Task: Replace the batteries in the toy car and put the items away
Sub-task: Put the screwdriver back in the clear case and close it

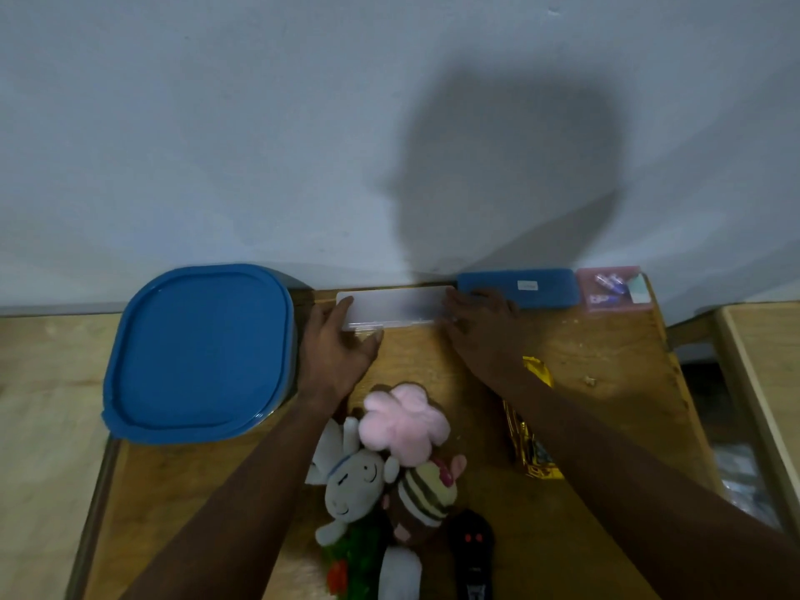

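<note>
1. The white case [391,306] lies flat at the far edge of the table [606,352], between both hands.
2. The left hand [335,344] pinches its left end, thumb along the front. The right hand [478,326] covers the right end (its grip is too blurred to tell).
3. A blue case [519,288] sits just beyond the right hand, a blue-lidded tub [199,352] is outside the left hand, and plush toys [389,461] lie nearer, between the forearms.

Translucent case [391,306]: one, between left hand [335,352] and right hand [480,335].
Blue-lidded tub [199,352]: one, left of grip.
Blue case [519,288]: one, right of grip.
Pink box [612,288]: one, farther right.
Plush toys [404,422]: three or more.
</note>
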`<action>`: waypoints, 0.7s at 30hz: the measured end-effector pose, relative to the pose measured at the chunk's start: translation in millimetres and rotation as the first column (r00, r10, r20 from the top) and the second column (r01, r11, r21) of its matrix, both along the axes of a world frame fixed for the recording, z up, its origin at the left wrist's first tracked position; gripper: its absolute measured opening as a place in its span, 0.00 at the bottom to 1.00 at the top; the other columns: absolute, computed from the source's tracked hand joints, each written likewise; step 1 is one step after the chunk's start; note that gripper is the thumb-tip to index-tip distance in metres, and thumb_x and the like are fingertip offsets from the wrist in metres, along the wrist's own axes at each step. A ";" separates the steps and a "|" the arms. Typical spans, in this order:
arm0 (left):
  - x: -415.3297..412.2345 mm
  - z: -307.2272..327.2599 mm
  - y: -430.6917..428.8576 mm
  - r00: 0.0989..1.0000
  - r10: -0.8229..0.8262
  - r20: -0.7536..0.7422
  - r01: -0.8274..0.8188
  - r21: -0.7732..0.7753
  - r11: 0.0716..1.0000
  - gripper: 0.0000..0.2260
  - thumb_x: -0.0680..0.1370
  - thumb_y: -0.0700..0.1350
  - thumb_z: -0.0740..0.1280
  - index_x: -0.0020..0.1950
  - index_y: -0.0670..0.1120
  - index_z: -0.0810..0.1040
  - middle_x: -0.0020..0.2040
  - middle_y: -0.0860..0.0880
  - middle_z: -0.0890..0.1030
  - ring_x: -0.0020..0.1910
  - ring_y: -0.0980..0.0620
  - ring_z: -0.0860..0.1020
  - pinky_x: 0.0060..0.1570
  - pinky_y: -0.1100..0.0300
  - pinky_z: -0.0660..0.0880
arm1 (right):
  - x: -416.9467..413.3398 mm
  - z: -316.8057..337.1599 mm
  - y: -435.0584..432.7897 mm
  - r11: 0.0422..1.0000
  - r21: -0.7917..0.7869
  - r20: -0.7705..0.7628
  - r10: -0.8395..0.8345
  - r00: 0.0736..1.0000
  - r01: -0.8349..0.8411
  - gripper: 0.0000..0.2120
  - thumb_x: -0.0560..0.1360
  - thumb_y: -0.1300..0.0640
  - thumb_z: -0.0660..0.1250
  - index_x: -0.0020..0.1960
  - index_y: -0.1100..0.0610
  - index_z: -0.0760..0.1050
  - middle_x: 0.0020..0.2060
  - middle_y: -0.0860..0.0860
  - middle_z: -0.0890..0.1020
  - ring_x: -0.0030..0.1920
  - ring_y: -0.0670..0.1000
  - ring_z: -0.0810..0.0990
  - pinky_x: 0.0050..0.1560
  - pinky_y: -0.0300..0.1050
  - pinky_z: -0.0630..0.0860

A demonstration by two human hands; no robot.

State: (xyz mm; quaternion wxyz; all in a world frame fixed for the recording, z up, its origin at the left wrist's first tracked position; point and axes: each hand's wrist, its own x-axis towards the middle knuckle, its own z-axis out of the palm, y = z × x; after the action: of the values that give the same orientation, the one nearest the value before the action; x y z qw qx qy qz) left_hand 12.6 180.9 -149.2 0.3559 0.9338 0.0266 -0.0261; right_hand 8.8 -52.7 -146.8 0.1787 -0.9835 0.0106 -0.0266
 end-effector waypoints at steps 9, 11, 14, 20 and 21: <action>19.9 0.7 -1.1 0.998 0.037 -0.048 -0.036 0.026 0.999 0.26 0.74 0.49 0.76 0.70 0.43 0.76 0.67 0.38 0.77 0.65 0.41 0.75 0.65 0.50 0.73 | 13.1 -9.8 -1.1 0.996 -0.086 0.009 -0.007 1.000 0.008 0.11 0.75 0.44 0.66 0.56 0.43 0.81 0.61 0.38 0.80 0.68 0.57 0.70 0.60 0.53 0.57; 26.5 2.6 -3.5 0.996 0.055 -0.068 -0.055 0.002 0.998 0.26 0.73 0.48 0.77 0.69 0.42 0.77 0.66 0.38 0.78 0.65 0.41 0.76 0.65 0.53 0.73 | 17.9 -6.7 -0.6 0.992 -0.129 -0.010 -0.006 1.000 0.005 0.11 0.76 0.44 0.65 0.56 0.42 0.80 0.62 0.37 0.79 0.70 0.55 0.68 0.60 0.54 0.57; 34.7 4.2 -3.6 0.992 0.061 -0.106 -0.064 -0.020 0.998 0.28 0.71 0.47 0.78 0.69 0.43 0.77 0.64 0.39 0.80 0.60 0.44 0.79 0.62 0.53 0.76 | 21.9 -4.0 0.6 0.985 -0.171 -0.056 -0.008 0.998 -0.001 0.12 0.77 0.44 0.64 0.58 0.42 0.80 0.62 0.37 0.79 0.71 0.54 0.66 0.62 0.55 0.57; 30.4 14.7 -8.5 0.982 0.074 -0.171 -0.075 0.002 0.997 0.28 0.74 0.44 0.76 0.72 0.43 0.73 0.62 0.38 0.81 0.57 0.43 0.81 0.61 0.54 0.77 | 21.9 11.9 6.3 0.973 -0.225 -0.154 0.005 0.988 -0.040 0.14 0.78 0.46 0.61 0.61 0.45 0.78 0.58 0.42 0.81 0.72 0.55 0.62 0.61 0.55 0.54; 28.6 18.3 -10.7 0.979 0.070 -0.194 -0.070 0.006 0.998 0.29 0.74 0.44 0.75 0.74 0.43 0.72 0.61 0.38 0.81 0.56 0.43 0.81 0.59 0.55 0.78 | 22.3 16.3 7.2 0.967 -0.247 -0.173 0.017 0.985 -0.061 0.14 0.78 0.47 0.60 0.61 0.46 0.78 0.57 0.43 0.81 0.72 0.55 0.61 0.61 0.55 0.54</action>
State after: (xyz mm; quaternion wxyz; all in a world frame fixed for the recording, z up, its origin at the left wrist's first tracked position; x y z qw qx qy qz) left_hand 41.2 170.2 -130.9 0.3527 0.9251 0.0940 -0.1044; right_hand 31.0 -45.6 -130.5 0.0517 -0.9969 0.0030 0.0597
